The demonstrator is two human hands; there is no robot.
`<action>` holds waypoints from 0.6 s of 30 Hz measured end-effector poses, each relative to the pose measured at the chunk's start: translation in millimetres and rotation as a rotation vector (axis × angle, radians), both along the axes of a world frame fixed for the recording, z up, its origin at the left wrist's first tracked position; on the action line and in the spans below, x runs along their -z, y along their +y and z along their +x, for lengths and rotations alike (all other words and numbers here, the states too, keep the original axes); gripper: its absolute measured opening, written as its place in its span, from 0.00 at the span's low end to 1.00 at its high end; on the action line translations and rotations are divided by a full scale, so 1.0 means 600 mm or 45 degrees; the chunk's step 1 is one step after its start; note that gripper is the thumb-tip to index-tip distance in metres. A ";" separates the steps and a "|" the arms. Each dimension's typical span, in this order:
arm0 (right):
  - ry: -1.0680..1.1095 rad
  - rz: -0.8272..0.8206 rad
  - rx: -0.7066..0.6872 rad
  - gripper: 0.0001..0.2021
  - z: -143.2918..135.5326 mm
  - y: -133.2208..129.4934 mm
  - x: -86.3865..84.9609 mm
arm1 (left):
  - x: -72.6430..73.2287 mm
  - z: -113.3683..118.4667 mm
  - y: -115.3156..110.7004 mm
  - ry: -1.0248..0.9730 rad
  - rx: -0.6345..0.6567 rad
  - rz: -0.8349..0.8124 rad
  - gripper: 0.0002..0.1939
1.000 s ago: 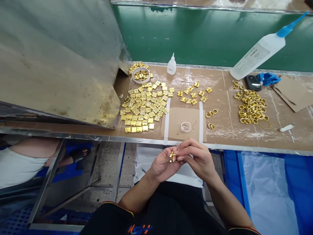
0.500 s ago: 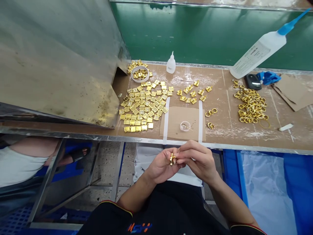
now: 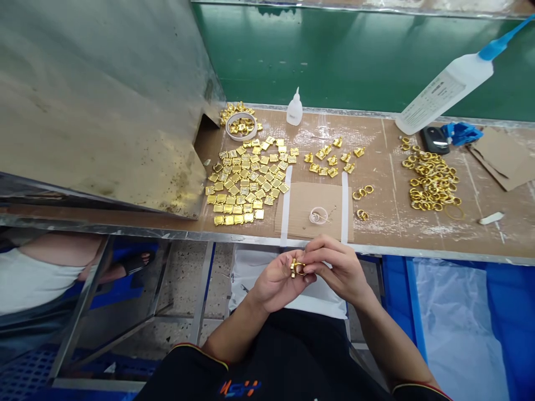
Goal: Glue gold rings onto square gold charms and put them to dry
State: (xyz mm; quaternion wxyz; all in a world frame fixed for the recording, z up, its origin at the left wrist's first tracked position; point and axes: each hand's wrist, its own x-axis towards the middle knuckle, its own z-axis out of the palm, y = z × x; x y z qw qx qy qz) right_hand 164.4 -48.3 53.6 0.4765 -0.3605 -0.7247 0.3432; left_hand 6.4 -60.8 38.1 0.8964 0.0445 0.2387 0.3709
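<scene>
Close to my body, just below the table's front edge, my two hands meet. My left hand point(image 3: 273, 285) is closed on a small gold square piece point(image 3: 293, 268), pinched at the fingertips. Against that piece sits a gold ring point(image 3: 300, 270), which my right hand point(image 3: 339, 268) grips between thumb and fingers. Whether ring and square are joined I cannot tell. On the cardboard pad point(image 3: 309, 195) beyond them rests a small clear cup point(image 3: 319, 215) with thin sticks in and beside it. Loose gold rings point(image 3: 362, 192) lie right of the pad.
Many gold square pieces point(image 3: 246, 178) cover the table's left part, by a metal housing point(image 3: 125, 111). Ring-and-square pieces point(image 3: 332, 160) lie behind the pad. A ring pile point(image 3: 432, 181), a large bottle point(image 3: 445, 92) and a black mouse point(image 3: 435, 139) are right. A small bottle point(image 3: 295, 110) stands behind.
The right fingers have shifted slightly, and the ring beside the square piece shows more clearly. The view has moved a little; the things on the table lie as before.
</scene>
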 end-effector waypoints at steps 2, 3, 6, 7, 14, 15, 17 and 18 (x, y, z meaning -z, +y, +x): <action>-0.015 0.032 -0.023 0.07 0.001 0.003 0.001 | -0.001 -0.001 0.000 -0.002 -0.007 -0.003 0.25; -0.027 0.054 -0.023 0.07 0.001 0.004 0.002 | -0.001 -0.001 -0.001 -0.005 -0.009 0.000 0.25; -0.079 0.113 -0.016 0.06 0.000 0.001 -0.001 | 0.000 -0.001 -0.003 -0.006 -0.008 0.010 0.23; -0.098 0.126 -0.016 0.06 -0.001 -0.001 -0.002 | 0.000 -0.001 -0.004 -0.008 -0.003 0.009 0.23; -0.093 0.140 -0.064 0.08 -0.001 0.002 -0.004 | 0.006 0.001 -0.006 -0.008 -0.050 -0.018 0.25; -0.073 0.130 -0.077 0.07 -0.001 0.005 -0.002 | 0.007 0.001 -0.007 -0.004 -0.059 -0.020 0.25; -0.037 0.110 -0.089 0.07 -0.003 0.008 0.002 | 0.009 -0.001 -0.007 -0.001 -0.065 -0.021 0.25; -0.025 0.096 -0.090 0.08 -0.004 0.009 0.004 | 0.009 -0.002 -0.008 0.000 -0.068 -0.023 0.25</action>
